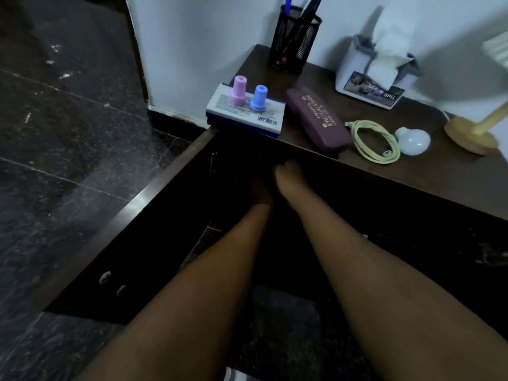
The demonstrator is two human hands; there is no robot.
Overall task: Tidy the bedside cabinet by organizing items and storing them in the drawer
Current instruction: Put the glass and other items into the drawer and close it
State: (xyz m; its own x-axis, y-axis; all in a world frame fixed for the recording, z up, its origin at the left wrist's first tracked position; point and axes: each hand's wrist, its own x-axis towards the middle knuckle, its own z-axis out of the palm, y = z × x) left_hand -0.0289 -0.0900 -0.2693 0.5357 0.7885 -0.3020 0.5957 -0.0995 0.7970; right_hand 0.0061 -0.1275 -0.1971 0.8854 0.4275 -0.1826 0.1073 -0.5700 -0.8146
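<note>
Dark brown wooden drawer (154, 191) of the bedside cabinet (412, 171) stands pulled out, its inside in deep shadow. Both bare forearms reach into it. The left hand (259, 192) and the right hand (288, 178) lie close together just under the cabinet's front edge. Their fingers are lost in the dark, so I cannot tell whether they are spread, together or holding anything.

On the cabinet top, at the left corner, a flat white box with a barcode (247, 112) carries a small pink bottle (238, 90) and a small blue bottle (259, 97), both upright. Just beside it lies a maroon spectacle case (317, 119), then a coiled pale yellow cable (375, 141) touching a white light bulb (413, 141). Behind stand a black mesh pen holder (294, 41), a white tissue box (378, 75) and a round wooden lamp base (471, 134).
</note>
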